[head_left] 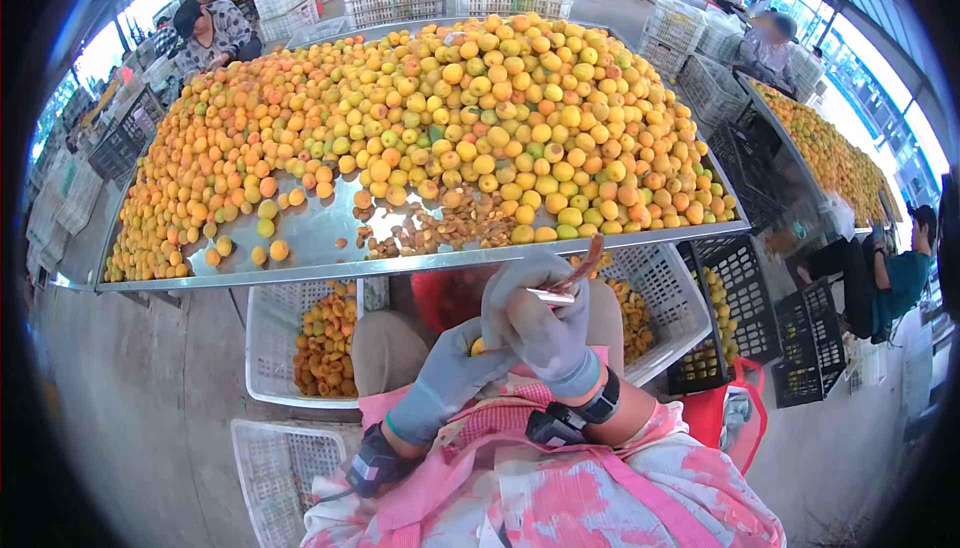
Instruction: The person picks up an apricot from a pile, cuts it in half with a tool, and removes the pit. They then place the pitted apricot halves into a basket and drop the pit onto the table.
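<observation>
In front of my lap both gloved hands are close together, almost touching. My right hand (545, 323) is closed around a small knife (587, 260); its brown handle sticks up past the fingers and a bit of shiny blade shows at the knuckles. My left hand (455, 368), lower and to the left, has its fingers curled on an apricot (478, 347), of which only a yellow sliver shows. Just beyond the hands a metal table (330, 223) carries a big heap of apricots (480, 98). Loose brown apricot pits (440, 223) lie near its front edge.
Under the table edge, a white crate (265, 348) at left and another white crate (680, 308) at right hold apricot halves. Black crates (805, 338) and a red bag (745, 418) stand to the right. Other people sit at tables around; a person (215, 33) is at the far left.
</observation>
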A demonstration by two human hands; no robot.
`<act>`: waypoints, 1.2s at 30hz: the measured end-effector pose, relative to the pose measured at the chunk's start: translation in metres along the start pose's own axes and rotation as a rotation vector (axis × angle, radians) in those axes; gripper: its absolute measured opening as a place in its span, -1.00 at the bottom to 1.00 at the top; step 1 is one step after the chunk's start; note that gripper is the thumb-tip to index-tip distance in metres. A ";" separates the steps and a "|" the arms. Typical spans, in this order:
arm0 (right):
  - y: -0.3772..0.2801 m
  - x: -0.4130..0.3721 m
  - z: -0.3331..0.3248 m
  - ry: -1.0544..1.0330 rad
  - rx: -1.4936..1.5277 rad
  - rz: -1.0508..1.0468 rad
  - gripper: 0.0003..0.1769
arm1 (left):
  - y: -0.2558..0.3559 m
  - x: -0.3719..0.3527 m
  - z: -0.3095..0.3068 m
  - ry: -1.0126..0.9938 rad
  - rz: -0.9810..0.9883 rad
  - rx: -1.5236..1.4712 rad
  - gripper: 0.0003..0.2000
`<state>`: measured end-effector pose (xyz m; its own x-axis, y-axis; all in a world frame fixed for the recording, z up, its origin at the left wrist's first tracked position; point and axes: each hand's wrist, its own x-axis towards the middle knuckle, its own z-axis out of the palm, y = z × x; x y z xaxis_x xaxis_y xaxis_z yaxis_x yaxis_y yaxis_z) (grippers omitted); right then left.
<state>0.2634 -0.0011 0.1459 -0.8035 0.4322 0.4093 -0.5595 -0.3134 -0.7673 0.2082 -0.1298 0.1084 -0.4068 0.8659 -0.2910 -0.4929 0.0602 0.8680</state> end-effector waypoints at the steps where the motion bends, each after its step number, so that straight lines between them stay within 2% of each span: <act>1: -0.001 0.001 -0.001 0.004 -0.004 -0.003 -0.77 | 0.001 0.000 -0.001 -0.013 -0.009 -0.022 -0.81; 3: -0.003 0.000 -0.004 -0.070 -0.143 -0.018 -0.82 | -0.003 0.002 -0.004 -0.018 -0.023 -0.025 -0.80; 6: 0.002 -0.004 0.000 0.034 -0.125 -0.074 -0.88 | -0.006 0.004 -0.006 -0.020 -0.034 -0.037 -0.78; 12: 0.003 0.001 0.004 0.019 -0.229 -0.182 -0.93 | -0.013 0.010 -0.009 -0.048 -0.022 -0.051 -0.75; 14: 0.001 0.000 0.001 -0.012 -0.179 -0.119 -0.97 | -0.012 0.010 -0.010 -0.061 -0.012 -0.075 -0.75; 16: 0.000 0.000 0.002 -0.039 -0.130 -0.056 -0.93 | -0.010 0.009 -0.008 -0.020 -0.003 0.030 -0.74; 22: 0.004 0.002 0.002 -0.164 -0.268 -0.157 -0.82 | -0.015 0.009 -0.009 -0.017 -0.010 -0.025 -0.73; 24: 0.005 0.000 0.001 -0.118 -0.267 0.003 -0.80 | -0.022 0.013 -0.014 -0.039 -0.009 0.033 -0.74; 25: 0.003 0.003 0.001 -0.115 -0.268 0.003 -0.80 | -0.024 0.015 -0.015 -0.060 -0.009 0.092 -0.75; 27: -0.003 0.009 0.002 -0.277 -0.319 0.048 -0.96 | -0.016 0.011 -0.012 -0.061 -0.074 0.086 -0.74; 28: -0.005 0.011 0.004 -0.274 -0.318 0.050 -0.96 | -0.012 0.009 -0.009 -0.060 -0.137 0.078 -0.73; 31: 0.001 0.012 0.011 -0.311 -0.403 -0.011 -0.95 | -0.027 0.015 -0.017 -0.116 -0.115 0.049 -0.68; 33: 0.012 0.011 0.010 -0.182 -0.383 -0.008 -0.91 | -0.023 0.012 -0.015 -0.118 -0.117 0.074 -0.69; 34: 0.011 0.011 0.011 -0.181 -0.381 -0.007 -0.91 | -0.018 0.010 -0.012 -0.121 -0.119 0.098 -0.69; 36: 0.006 0.015 0.013 -0.087 -0.206 0.374 -0.82 | -0.017 0.010 -0.008 -0.122 -0.135 0.138 -0.71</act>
<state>0.2455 -0.0078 0.1541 -0.9624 0.2450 0.1177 -0.1813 -0.2560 -0.9495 0.2064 -0.1263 0.0875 -0.2441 0.8985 -0.3649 -0.4234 0.2398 0.8736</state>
